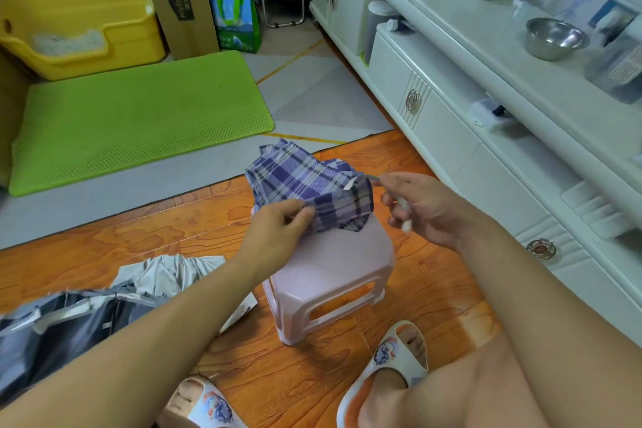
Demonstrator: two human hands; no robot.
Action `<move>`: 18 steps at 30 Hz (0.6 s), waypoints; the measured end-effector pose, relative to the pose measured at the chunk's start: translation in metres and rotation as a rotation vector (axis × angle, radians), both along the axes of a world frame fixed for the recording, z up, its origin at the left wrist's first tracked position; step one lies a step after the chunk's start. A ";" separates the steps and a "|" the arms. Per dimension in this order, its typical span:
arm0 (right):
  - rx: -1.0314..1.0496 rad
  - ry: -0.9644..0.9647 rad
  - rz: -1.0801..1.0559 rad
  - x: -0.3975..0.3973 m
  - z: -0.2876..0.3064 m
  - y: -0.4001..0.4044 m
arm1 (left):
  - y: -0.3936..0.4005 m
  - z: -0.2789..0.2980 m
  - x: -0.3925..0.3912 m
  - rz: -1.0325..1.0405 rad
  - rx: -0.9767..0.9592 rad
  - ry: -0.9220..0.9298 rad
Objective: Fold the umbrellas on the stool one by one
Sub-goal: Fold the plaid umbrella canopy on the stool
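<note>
A purple plaid umbrella (305,181) lies bunched on the top of a pale pink plastic stool (330,274). My left hand (278,229) pinches a fold of its plaid cloth at the near edge. My right hand (420,208) is to the right of the bundle, fingers curled round a thin white strap or rib end that runs from the umbrella's right side. A second umbrella (87,309), silver and dark, lies spread on the floor at the left, partly hidden behind my left forearm.
A white cabinet (451,135) with drawers runs along the right. A green mat (139,118) and a yellow tub (80,28) lie beyond the stool. My slippered feet (392,358) stand just in front of the stool on the orange wood floor.
</note>
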State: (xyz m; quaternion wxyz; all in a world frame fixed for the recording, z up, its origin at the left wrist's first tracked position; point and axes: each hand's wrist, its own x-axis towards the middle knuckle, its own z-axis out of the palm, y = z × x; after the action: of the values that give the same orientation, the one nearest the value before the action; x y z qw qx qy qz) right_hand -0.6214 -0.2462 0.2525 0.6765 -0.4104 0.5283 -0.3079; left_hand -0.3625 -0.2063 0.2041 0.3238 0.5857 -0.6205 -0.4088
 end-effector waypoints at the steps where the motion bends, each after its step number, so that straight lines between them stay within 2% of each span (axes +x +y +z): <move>1: -0.050 0.019 -0.033 -0.003 0.002 -0.002 | 0.000 0.003 0.002 -0.023 0.034 -0.005; 4: -0.159 0.013 -0.169 -0.008 0.006 -0.007 | -0.002 0.007 0.008 -0.116 0.138 -0.031; 11: -0.152 -0.097 -0.302 -0.003 0.013 -0.013 | 0.007 0.004 0.002 -0.269 0.256 0.019; 15: -0.178 -0.173 -0.269 0.005 0.019 -0.015 | 0.012 0.000 -0.003 -0.151 0.146 -0.031; 18: -0.193 -0.406 -0.230 0.012 0.024 -0.016 | 0.014 0.005 -0.005 0.006 0.115 0.020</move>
State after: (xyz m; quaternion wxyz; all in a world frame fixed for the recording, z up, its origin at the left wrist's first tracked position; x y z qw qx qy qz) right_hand -0.6091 -0.2619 0.2767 0.6869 -0.3401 0.3931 -0.5079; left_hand -0.3672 -0.1927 0.2091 0.2968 0.6013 -0.5909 -0.4486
